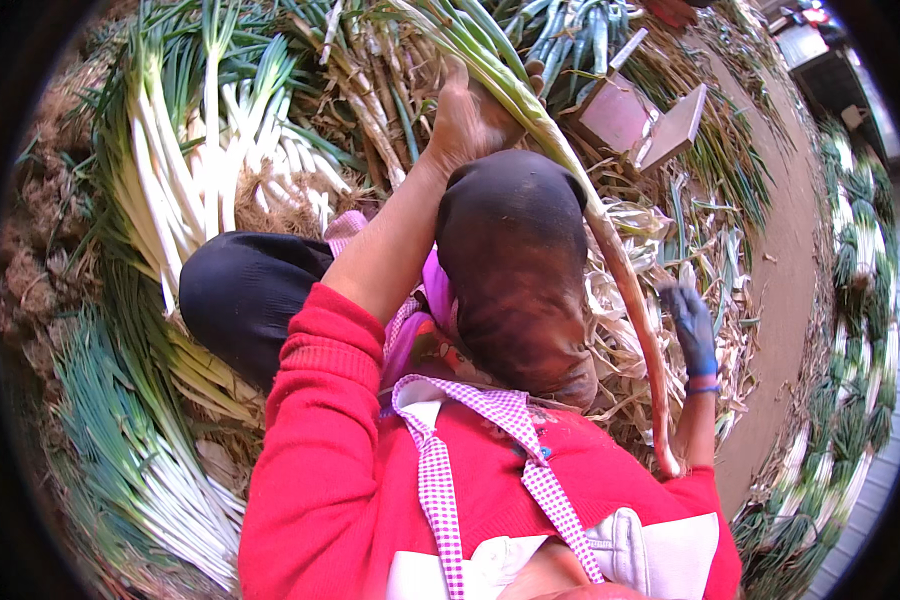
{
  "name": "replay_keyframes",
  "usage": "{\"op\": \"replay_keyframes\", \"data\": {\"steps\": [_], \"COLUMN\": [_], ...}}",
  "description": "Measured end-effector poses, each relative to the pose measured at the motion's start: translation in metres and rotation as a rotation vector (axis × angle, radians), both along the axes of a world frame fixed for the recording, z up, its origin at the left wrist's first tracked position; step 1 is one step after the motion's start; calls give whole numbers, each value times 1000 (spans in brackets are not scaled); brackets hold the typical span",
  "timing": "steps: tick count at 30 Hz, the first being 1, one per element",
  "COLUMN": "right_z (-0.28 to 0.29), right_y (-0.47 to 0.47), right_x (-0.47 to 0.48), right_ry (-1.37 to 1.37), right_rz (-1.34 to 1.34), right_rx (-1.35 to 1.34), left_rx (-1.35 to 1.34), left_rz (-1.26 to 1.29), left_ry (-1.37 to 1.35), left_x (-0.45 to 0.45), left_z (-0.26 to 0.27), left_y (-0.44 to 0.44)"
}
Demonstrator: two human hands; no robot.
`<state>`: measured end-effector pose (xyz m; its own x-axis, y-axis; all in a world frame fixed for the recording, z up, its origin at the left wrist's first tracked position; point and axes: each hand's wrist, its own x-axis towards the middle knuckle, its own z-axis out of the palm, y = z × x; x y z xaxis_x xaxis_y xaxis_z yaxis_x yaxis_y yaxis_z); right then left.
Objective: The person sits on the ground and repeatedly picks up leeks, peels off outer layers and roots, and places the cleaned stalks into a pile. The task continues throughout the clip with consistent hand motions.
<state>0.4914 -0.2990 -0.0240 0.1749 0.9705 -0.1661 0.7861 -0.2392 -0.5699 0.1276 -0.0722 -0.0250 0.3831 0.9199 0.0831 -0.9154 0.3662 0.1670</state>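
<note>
At the top centre, my bare left hand [480, 112] grips a long green onion stalk [525, 109]. The stalk bends past my right knee, and its reddish, unpeeled lower end [637, 300] hangs down to my right forearm. My right hand [690, 322], in a dark blue glove, is raised right of the stalk over dry husks [622, 337]; its fingers look a little apart and I see nothing in them. White, peeled green onions with roots [217, 165] lie beyond my left knee.
More green onions [172, 495] lie at the lower left, and unpeeled stalks [371, 90] at the top. A pinkish block-like object [622, 116] stands beyond my right knee. Bundled green onions [859, 247] line the far right, past a strip of bare ground [784, 285].
</note>
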Motion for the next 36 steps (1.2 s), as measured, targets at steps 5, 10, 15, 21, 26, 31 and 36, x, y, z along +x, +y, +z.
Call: {"op": "replay_keyframes", "data": {"steps": [5,10,15,21,26,31,36], "right_z": [67,90,78,58,24,-3,-28], "right_y": [55,77,86,161,251,271,251], "right_x": [-68,-115,-92,-125,-222,-258,-251], "right_ry": [620,714,991,982,1001,692,733], "right_rz": [358,456,544,364,191,96,300], "right_rx": [85,-175,-313,246,525,518,454], "left_rx": [109,92,280,283,-108,-242,-229], "left_rz": [344,-60,-133,-90,286,512,623], "left_ry": [537,-60,-4,322,598,593,546], "left_x": [1,7,45,58,26,-4,-35], "left_z": [-18,11,79,68,23,-7,-28], "left_y": [29,48,57,77,91,101,109]}}
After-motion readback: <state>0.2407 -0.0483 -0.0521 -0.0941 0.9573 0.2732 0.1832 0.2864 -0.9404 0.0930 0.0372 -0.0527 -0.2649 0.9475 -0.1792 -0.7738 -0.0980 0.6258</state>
